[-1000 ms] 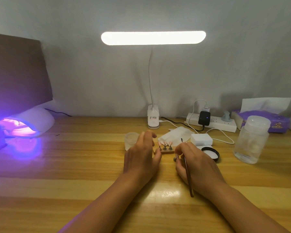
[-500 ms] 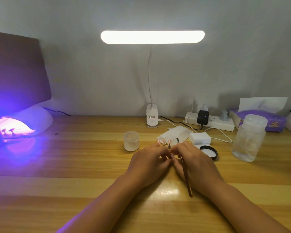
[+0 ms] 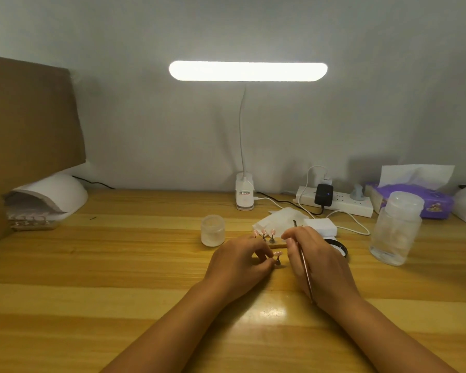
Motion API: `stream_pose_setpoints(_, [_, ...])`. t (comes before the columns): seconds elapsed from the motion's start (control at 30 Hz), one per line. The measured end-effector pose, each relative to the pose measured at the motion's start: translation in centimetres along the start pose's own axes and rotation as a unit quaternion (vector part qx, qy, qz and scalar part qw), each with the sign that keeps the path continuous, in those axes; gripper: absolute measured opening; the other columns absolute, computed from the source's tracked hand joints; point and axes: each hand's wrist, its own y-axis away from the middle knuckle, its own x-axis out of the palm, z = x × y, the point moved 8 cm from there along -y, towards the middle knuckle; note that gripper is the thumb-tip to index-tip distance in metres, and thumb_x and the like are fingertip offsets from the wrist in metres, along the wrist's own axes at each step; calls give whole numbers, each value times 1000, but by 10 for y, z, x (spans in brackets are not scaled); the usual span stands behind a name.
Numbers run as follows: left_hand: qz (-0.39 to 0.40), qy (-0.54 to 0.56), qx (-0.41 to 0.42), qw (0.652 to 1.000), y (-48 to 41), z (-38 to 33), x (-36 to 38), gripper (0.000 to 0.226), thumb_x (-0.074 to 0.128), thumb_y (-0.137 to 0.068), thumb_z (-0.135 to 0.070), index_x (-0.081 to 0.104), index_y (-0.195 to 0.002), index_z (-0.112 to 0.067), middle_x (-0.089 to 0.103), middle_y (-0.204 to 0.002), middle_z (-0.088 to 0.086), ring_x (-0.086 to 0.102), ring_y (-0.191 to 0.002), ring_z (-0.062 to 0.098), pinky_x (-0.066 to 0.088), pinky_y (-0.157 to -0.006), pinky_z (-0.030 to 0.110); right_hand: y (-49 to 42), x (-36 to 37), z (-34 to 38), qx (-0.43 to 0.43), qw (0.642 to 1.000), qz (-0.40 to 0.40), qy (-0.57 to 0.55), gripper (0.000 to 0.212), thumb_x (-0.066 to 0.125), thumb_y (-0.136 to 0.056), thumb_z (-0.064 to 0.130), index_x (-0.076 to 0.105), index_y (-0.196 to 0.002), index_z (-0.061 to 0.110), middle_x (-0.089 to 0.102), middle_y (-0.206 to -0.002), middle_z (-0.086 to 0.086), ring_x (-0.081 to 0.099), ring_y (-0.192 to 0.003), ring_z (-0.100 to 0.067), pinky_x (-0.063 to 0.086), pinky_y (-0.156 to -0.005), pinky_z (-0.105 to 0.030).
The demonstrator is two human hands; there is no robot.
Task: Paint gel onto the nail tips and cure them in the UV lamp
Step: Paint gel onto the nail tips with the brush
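My left hand [image 3: 238,262] pinches a small metal stand with a pink nail tip [image 3: 277,257] just above the wooden table. My right hand [image 3: 311,254] grips a thin gel brush [image 3: 306,273], its shaft running back along my palm and its tip poking out past my fingers. Behind my hands, three more pink nail tips [image 3: 264,234] stand on a small wooden base. The white UV lamp [image 3: 47,196] sits unlit at the far left, with a row of nail tips [image 3: 30,220] at its opening.
A frosted gel jar [image 3: 212,230] stands left of the nail tips, its black lid [image 3: 339,247] to the right. A white wipe [image 3: 277,219], a white box [image 3: 320,226], a clear plastic jar [image 3: 396,227], a power strip [image 3: 336,201], a tissue box [image 3: 414,197] and a desk lamp base [image 3: 244,195] line the back.
The UV lamp's purple light has gone out. My left hand has drawn one nail tip stand back from the wooden base toward me, and my right hand has stayed beside it with the brush.
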Motion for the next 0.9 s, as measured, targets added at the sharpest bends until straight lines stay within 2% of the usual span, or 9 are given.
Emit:
stream_pose_setpoints(0.1, [-38, -11, 2, 999, 3, -4, -10, 5, 66, -86, -35, 64, -90, -33, 58, -84, -19, 54, -78, 2, 40, -63, 17, 1, 1, 7, -19, 1000, 8, 20, 15, 46, -98, 29, 58, -107, 24, 60, -95, 6, 59, -70, -12, 54, -55, -33])
stream_pose_setpoints(0.2, [-144, -61, -49, 986, 6, 2, -33, 16, 66, -83, -28, 53, -91, -32, 53, -85, -15, 48, -71, 3, 29, -55, 11, 1, 6, 8, -29, 998, 45, 31, 18, 57, -91, 31, 52, -109, 29, 56, -95, 11, 56, -69, -10, 53, -54, -31])
stream_pose_setpoints(0.3, [-255, -85, -118, 956, 13, 21, -60, 37, 70, -79, -22, 50, -110, -21, 49, -104, -4, 48, -92, 13, 36, -71, 18, 3, 21, 1, -9, 992, 122, 36, 36, 63, -80, 35, 36, -104, 36, 48, -91, 14, 52, -71, -9, 52, -59, -29])
stream_pose_setpoints(0.33, [-265, -88, -160, 947, 14, 33, -64, 47, 71, -79, -25, 48, -118, -17, 49, -113, 1, 48, -103, 18, 38, -80, 23, 3, 25, -1, -1, 990, 138, 37, 39, 63, -79, 35, 31, -101, 38, 47, -89, 13, 51, -71, -9, 51, -59, -27])
stream_pose_setpoints(0.4, [-234, -78, -258, 934, 17, 61, -64, 65, 72, -79, -34, 39, -131, -14, 48, -130, 7, 44, -121, 25, 35, -95, 32, 2, 29, -4, 7, 988, 147, 37, 40, 63, -82, 35, 26, -98, 38, 47, -87, 12, 51, -71, -8, 50, -59, -23])
stream_pose_setpoints(0.5, [-146, -34, -347, 926, 17, 87, -49, 76, 66, -83, -45, 25, -138, -15, 53, -136, 6, 48, -126, 28, 33, -104, 37, 0, 29, -4, -3, 991, 128, 34, 36, 60, -87, 33, 27, -99, 37, 54, -90, 9, 54, -75, -10, 54, -62, -29])
stream_pose_setpoints(0.6, [-119, -28, -337, 933, 14, 90, -42, 66, 63, -86, -45, 25, -133, -18, 60, -129, 2, 55, -118, 26, 36, -99, 36, -1, 28, -4, -6, 993, 113, 32, 33, 60, -90, 37, 29, -101, 35, 56, -92, 7, 57, -78, -11, 56, -65, -32])
stream_pose_setpoints(0.73, [-121, -55, -283, 950, 12, 74, -43, 62, 70, -79, -46, 36, -123, -19, 53, -121, 0, 50, -109, 19, 40, -87, 30, -2, 28, -6, 2, 994, 101, 33, 35, 62, -89, 39, 29, -102, 34, 57, -91, 9, 57, -76, -10, 55, -65, -32])
stream_pose_setpoints(0.9, [-104, -159, -68, 979, 5, 22, -36, 57, 66, -71, -57, 27, -102, -28, 39, -98, -7, 40, -89, 13, 33, -71, 23, -3, 23, -7, 21, 996, 84, 20, 38, 64, -88, 44, 31, -102, 34, 55, -87, 12, 57, -76, -7, 56, -66, -31])
